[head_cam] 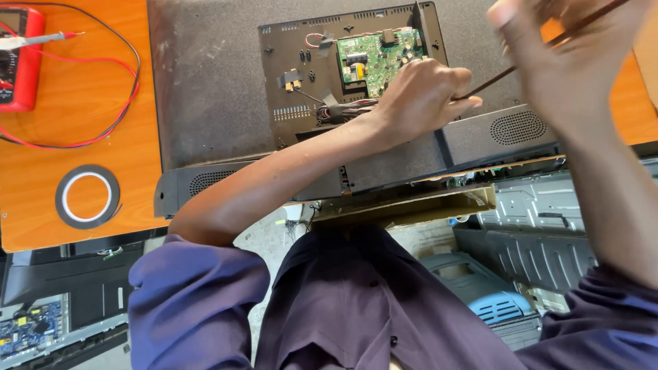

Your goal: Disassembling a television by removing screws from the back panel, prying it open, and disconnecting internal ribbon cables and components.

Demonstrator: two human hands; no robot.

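1. Close to the body, a cardboard box [411, 205] sat tucked under the surface [82, 96].
2. Above it, the left hand [418, 96] was curled shut, pinching one end of a thin rod [493, 79] over the green board [373, 58].
3. The right hand [569, 62], blurry, gripped the rod higher up to steady it.
4. Farther off lay a tape ring [87, 196] and a red meter [20, 58].

bright daylight is flooding the scene; the raised right hand [569, 62] is blurring, edges bowing slightly.
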